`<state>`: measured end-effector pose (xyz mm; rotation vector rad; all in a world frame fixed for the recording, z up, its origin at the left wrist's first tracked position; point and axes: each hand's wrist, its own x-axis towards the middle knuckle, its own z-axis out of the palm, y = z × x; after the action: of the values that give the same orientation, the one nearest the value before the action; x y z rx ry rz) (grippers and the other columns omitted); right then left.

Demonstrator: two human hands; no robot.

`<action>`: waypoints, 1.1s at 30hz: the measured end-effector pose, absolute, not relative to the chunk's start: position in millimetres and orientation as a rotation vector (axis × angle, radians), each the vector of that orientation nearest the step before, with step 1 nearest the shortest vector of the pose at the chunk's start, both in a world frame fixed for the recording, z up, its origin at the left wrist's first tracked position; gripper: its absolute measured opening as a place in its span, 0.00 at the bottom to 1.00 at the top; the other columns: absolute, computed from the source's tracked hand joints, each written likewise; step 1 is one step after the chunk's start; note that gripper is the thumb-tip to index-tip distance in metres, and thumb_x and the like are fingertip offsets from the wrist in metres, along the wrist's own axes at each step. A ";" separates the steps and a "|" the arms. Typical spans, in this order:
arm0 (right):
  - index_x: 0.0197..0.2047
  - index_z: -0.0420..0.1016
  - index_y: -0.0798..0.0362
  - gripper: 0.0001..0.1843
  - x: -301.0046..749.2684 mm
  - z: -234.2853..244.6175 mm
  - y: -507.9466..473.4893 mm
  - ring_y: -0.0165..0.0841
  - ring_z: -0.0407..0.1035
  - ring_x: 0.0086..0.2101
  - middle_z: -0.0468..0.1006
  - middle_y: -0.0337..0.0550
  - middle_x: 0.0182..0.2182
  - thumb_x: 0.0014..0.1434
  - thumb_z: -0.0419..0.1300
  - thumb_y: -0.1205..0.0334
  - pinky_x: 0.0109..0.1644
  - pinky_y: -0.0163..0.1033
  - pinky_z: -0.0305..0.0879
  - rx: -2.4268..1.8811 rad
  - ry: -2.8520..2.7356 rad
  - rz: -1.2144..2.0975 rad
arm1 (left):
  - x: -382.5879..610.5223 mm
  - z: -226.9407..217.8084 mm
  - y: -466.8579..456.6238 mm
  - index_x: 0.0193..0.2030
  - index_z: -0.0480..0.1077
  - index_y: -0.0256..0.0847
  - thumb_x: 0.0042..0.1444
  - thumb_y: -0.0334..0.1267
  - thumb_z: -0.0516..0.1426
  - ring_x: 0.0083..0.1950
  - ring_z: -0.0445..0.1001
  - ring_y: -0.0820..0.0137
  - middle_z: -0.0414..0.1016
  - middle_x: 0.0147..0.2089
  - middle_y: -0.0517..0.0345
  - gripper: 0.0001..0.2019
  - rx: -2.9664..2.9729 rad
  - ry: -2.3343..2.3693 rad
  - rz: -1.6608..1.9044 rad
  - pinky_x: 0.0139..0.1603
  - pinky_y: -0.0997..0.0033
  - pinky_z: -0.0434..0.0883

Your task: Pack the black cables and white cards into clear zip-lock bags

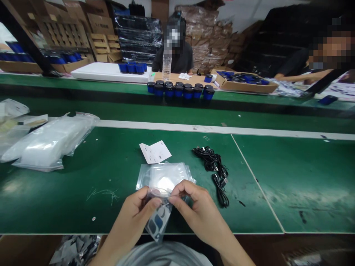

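My left hand (138, 212) and my right hand (194, 207) both pinch the near edge of a clear plastic bag (165, 179) that lies on the green table (111, 184). Fingers of both hands are closed on the bag's rim. Under the hands a second small packet with dark blue shapes (158, 221) hangs toward me. A white card (155, 151) lies just beyond the bag. A bundle of black cables (215, 168) rests to the right of the bag, close to my right hand.
A stack of clear bags (50, 142) lies at the left. Beyond a green belt (249, 111) stand several blue-and-black cylinders (180, 90), a water bottle (166, 64) and cardboard trays (244, 83). Two people sit across. Crumpled plastic (74, 249) sits at the near edge.
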<state>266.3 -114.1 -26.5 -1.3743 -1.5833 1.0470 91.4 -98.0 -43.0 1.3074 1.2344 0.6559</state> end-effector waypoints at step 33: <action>0.33 0.67 0.51 0.07 236.2 -51.0 -123.3 0.27 0.62 0.22 0.67 0.34 0.22 0.58 0.56 0.57 0.26 0.31 0.60 -1.319 -1.244 0.984 | 115.1 -57.0 -116.8 0.35 0.66 0.43 0.63 0.48 0.44 0.29 0.69 0.71 0.70 0.27 0.63 0.16 1.471 1.334 1.020 0.32 0.76 0.67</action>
<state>236.2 -123.3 -51.0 -1.3189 -1.2436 0.9845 115.1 -116.8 -57.0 1.4710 1.3340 1.0197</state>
